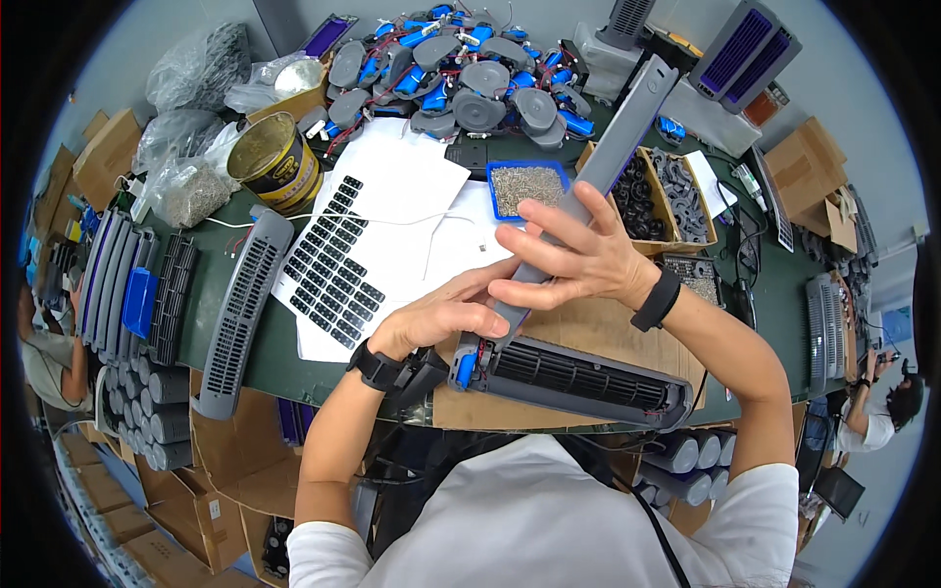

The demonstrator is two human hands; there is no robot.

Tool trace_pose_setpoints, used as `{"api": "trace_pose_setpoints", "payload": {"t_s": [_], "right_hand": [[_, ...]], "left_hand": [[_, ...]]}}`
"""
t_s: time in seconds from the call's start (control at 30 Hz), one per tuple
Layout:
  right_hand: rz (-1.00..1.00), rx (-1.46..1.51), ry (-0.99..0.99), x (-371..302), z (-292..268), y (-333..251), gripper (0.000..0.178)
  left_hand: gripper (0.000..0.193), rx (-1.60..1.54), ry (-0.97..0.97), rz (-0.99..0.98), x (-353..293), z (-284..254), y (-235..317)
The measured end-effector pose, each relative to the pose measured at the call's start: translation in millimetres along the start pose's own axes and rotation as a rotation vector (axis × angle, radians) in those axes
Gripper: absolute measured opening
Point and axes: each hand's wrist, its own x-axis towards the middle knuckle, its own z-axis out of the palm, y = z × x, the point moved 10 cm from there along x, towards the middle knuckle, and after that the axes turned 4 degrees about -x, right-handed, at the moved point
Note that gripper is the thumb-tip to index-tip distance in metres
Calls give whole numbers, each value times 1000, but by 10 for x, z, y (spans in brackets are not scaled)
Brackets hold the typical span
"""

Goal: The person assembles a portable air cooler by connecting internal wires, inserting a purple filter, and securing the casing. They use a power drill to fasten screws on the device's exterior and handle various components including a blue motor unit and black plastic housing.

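A long grey plastic housing cover (639, 110) stands tilted up over the bench, leaning away to the right. My left hand (443, 312) grips its lower end, thumb and fingers closed about it. Higher up, my right hand (593, 257) holds the cover with its fingers spread across it. Just below lies the matching grey fan housing (671, 414), with a black ribbed fan roller (578, 375) inside. A blue cylindrical cell (467, 369) and red wires sit at its left end. Under the housing is a brown cardboard sheet (627, 333).
Left of my hands are a black key-patterned sheet (333, 265), a grey slatted housing (240, 318) and a yellow-black bucket (276, 165). Beyond are a blue tray of screws (527, 186), a box of black and grey parts (676, 196) and a heap of grey-blue motor parts (470, 78).
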Motion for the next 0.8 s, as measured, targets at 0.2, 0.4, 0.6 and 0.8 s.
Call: {"api": "trace_pose_setpoints", "payload": {"t_s": [0.2, 0.4, 0.6, 0.8], "right_hand": [[134, 283, -362, 11, 225, 258, 59], [278, 579, -898, -269, 346, 536, 76], [433, 867, -1096, -579, 174, 542, 77], [632, 1168, -1054, -562, 66, 449, 89]], "left_hand": [[104, 325, -64, 112, -169, -46, -124], [98, 858, 165, 327, -212, -78, -60], [89, 649, 254, 209, -115, -142, 0], [93, 690, 307, 365, -76, 52, 190]]}}
